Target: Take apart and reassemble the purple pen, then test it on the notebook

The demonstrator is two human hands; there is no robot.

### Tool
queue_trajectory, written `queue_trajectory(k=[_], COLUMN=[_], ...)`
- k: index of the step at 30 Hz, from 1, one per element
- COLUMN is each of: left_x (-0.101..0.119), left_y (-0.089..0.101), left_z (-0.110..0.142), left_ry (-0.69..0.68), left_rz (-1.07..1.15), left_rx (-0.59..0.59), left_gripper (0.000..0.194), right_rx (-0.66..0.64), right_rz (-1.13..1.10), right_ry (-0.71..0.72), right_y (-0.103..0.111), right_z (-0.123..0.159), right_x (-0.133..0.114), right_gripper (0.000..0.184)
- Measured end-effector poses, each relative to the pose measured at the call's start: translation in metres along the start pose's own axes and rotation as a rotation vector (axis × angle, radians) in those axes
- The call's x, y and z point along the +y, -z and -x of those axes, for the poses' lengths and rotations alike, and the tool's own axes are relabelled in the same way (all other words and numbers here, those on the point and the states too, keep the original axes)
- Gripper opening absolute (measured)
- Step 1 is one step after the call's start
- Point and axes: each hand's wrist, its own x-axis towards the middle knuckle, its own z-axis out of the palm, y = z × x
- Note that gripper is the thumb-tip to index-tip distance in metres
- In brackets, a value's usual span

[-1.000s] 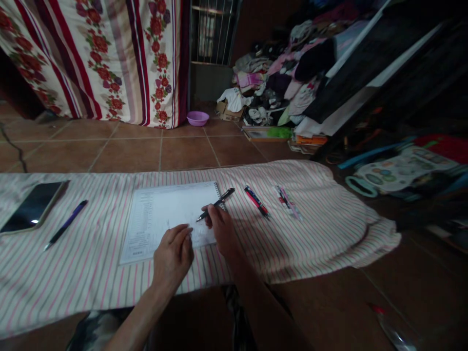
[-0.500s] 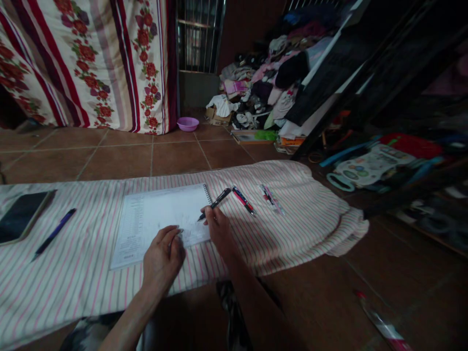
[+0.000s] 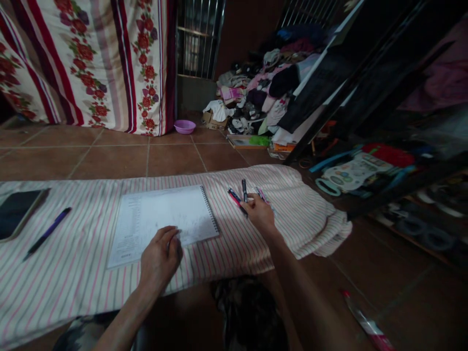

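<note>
A spiral-bound sketchbook (image 3: 175, 202), faint pencil marks on its lower page, lies on the striped cloth. My left hand (image 3: 160, 256) rests on its near edge, fingers curled together; what they hold, if anything, is hidden. To the right of the book, my right hand (image 3: 259, 210) grips a black pen (image 3: 244, 186) that stands nearly upright. Just left of these fingers lie a red pen and a dark pen (image 3: 236, 197), side by side. Behind the hand, a few slim pinkish pens (image 3: 262, 195) are partly covered.
On the left of the striped cloth (image 3: 87, 243) are a purple pen (image 3: 47, 234) and a phone (image 3: 20, 212). Beyond it stand a purple basin (image 3: 185, 126) and a heap of clothes (image 3: 263, 92). A child's walker toy (image 3: 353, 170) is at the right.
My right hand has moved from the sketchbook page rightward to the pens, carrying the black pen, which has tipped more upright. My left hand stays on the page. The view has shifted slightly.
</note>
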Motion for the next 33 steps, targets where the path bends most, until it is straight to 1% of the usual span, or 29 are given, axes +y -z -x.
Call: queue_trajectory(k=[1,2,4,7,14,23,29,33], left_x=[0.000,0.001,0.002,0.002,0.003,0.005,0.004,0.004], left_y=[0.000,0.000,0.001,0.000,0.001,0.002,0.002,0.002], left_z=[0.000,0.000,0.000,0.000,0.000,-0.001,-0.001,-0.001], left_ry=[0.006,0.010,0.007,-0.004,-0.003,0.004,-0.031,-0.019], left_rz=[0.002,0.004,0.003,-0.003,0.007,0.009,0.037,0.032], left_rx=[-0.009,-0.016,-0.016,-0.006,-0.017,-0.027,0.009,0.004], left_gripper=[0.031,0.031,0.031,0.030,0.031,0.033,0.031,0.031], right_rx=[-0.049,-0.065,-0.082,-0.102,-0.143,-0.118,-0.100,-0.076], right_rz=[0.065,0.087,0.113,0.132,0.136,0.078,-0.001,-0.027], right_ry=[-0.005,-0.010,-0.015,-0.007,0.040,0.070,0.068,0.061], right_y=[0.002,0.004,0.004,0.001,-0.015,-0.025,-0.032,-0.033], right_z=[-0.006,-0.011,-0.018,-0.022,-0.025,-0.026,-0.026,-0.025], right_x=[0.008,0.014,0.024,0.031,0.037,0.044,0.046,0.045], right_gripper=[0.031,0.029,0.028,0.028,0.027,0.029,0.030,0.028])
